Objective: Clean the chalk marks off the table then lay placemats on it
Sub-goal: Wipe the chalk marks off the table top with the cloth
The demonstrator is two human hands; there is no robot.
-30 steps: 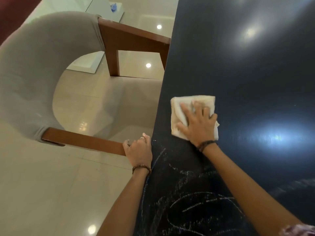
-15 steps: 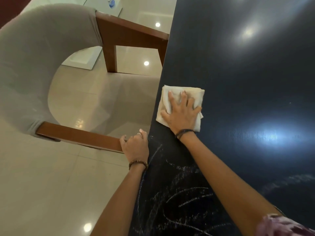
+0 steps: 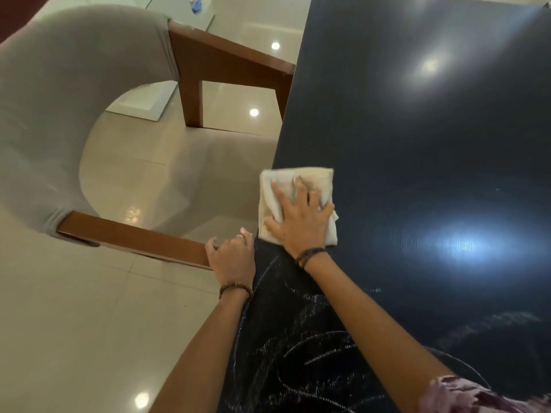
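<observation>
A dark blue glossy table (image 3: 417, 150) fills the right side of the head view. White chalk marks (image 3: 304, 353) scrawl across its near part, between my forearms. My right hand (image 3: 301, 222) presses flat, fingers spread, on a folded cream cloth (image 3: 310, 177) that lies at the table's left edge. My left hand (image 3: 231, 257) curls over that same edge just below the cloth, beside the chair's wooden arm. No placemats are in view.
A grey upholstered chair (image 3: 59, 99) with brown wooden arms (image 3: 134, 238) stands tight against the table's left side. Pale tiled floor (image 3: 74, 338) lies below it. A white low platform (image 3: 143, 105) sits farther back on the floor.
My right hand has slid the cloth leftward, from inside the table to its left edge. My left hand has stayed gripping the edge.
</observation>
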